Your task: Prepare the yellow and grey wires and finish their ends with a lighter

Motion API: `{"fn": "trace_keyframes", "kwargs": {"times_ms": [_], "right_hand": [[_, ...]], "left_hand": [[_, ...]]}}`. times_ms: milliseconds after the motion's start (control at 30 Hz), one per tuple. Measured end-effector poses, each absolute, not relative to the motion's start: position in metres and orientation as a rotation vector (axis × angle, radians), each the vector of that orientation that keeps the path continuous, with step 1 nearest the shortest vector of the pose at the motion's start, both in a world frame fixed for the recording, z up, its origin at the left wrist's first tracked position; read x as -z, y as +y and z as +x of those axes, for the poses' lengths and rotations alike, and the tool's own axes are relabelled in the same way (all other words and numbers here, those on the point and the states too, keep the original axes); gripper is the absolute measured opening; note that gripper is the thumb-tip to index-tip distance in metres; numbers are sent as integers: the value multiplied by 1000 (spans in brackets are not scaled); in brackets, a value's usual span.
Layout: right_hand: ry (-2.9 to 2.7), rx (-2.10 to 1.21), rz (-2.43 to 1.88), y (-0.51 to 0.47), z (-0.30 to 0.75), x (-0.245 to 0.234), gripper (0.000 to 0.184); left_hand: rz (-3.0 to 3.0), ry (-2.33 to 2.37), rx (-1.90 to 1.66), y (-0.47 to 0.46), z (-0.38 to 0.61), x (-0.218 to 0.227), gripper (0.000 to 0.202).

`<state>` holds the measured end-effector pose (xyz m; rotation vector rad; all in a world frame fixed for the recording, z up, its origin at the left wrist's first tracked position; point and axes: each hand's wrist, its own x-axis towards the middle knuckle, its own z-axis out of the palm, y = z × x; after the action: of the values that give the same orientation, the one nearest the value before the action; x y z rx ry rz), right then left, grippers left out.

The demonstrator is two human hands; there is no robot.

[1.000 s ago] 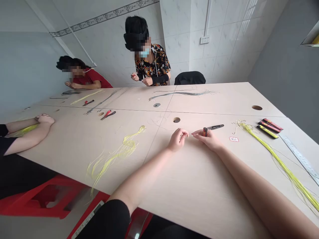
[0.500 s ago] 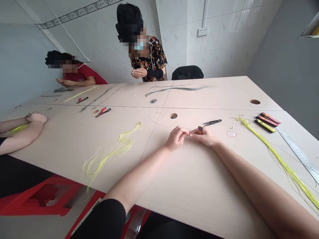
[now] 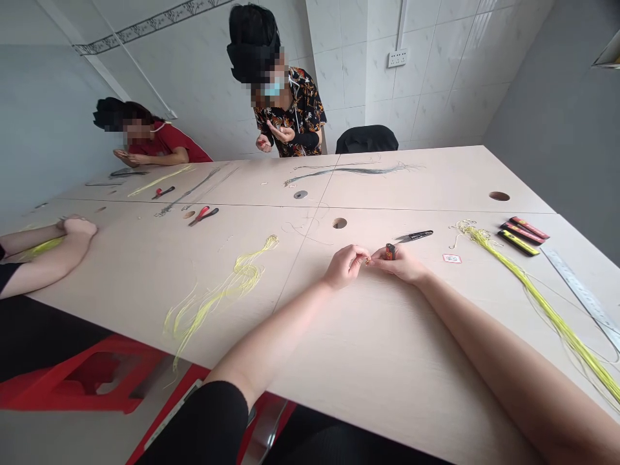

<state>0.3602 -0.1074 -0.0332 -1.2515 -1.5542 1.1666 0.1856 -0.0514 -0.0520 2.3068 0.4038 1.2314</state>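
Observation:
My left hand (image 3: pixel 345 266) is pinched around a small yellowish piece of thread (image 3: pixel 367 261), which is too small to make out clearly. My right hand (image 3: pixel 400 266) holds a red and black lighter (image 3: pixel 390 252) upright in its fingers, close to that thread. A black folding knife (image 3: pixel 414 236) lies on the pale wooden table (image 3: pixel 387 336) just beyond my right hand. To the right, a long bundle of yellow thread (image 3: pixel 520 287) runs across the tabletop. A looser yellow bundle (image 3: pixel 220 290) lies to the left of my hands.
A steel ruler (image 3: pixel 581 294) and several black-and-yellow packets (image 3: pixel 523 234) lie at right. Red-handled pliers (image 3: pixel 203 216) lie further left. Co-workers (image 3: pixel 285 110) sit and stand across the table, and a person's forearms (image 3: pixel 48 248) rest at left. The table has round holes.
My hands have drawn closer, and the lighter now stands in my right fingers near the left fingertips. The view has shifted slightly, and the far co-worker's hands have parted.

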Motion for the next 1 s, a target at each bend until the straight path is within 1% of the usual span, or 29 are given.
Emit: {"fn": "trace_keyframes", "kwargs": {"times_ms": [167,367,800,1000], "right_hand": [[-1550,-1182,-1249,-107,363,37,45],[-1557,-1197,-1226,-105,367,46,52],[-1560,-1218,-1213,-108,365,37,49],[-1570,-1196,-1248,-107,364,35,42]], "left_hand": [[2277,411,-1222,-52,186,52,16],[2213,427,-1222,-51,186,52,18],[2105,426,-1216,-53,187,50,19],[2071,432,-1183,-53,187,49,19]]}}
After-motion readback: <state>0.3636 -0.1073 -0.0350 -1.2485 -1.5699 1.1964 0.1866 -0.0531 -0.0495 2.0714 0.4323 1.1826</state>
